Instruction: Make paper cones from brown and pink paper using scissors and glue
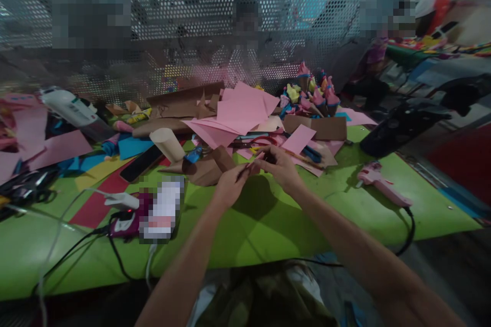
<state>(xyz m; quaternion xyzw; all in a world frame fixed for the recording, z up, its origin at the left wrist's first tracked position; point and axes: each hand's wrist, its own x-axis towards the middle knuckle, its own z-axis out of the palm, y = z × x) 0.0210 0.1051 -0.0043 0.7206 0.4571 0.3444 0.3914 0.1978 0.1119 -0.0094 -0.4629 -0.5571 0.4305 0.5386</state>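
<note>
My left hand [232, 184] and my right hand [279, 164] meet over the green table [268, 219], fingers pinched together. Between them runs a thin dark stick-like piece [251, 163]; what it is I cannot make out. Just beyond the hands lie brown paper cones [207, 166], a cream paper roll [168, 144] and a heap of pink paper sheets [241, 110]. Scissors with red handles [261, 141] lie under the pink sheets.
A pink glue gun [381, 186] with a black cord lies at the right. A white glue gun [69, 106] rests at the back left. A charger and cables [123, 214] lie at the left front. Finished paper cones [312, 92] stand at the back by a perforated screen.
</note>
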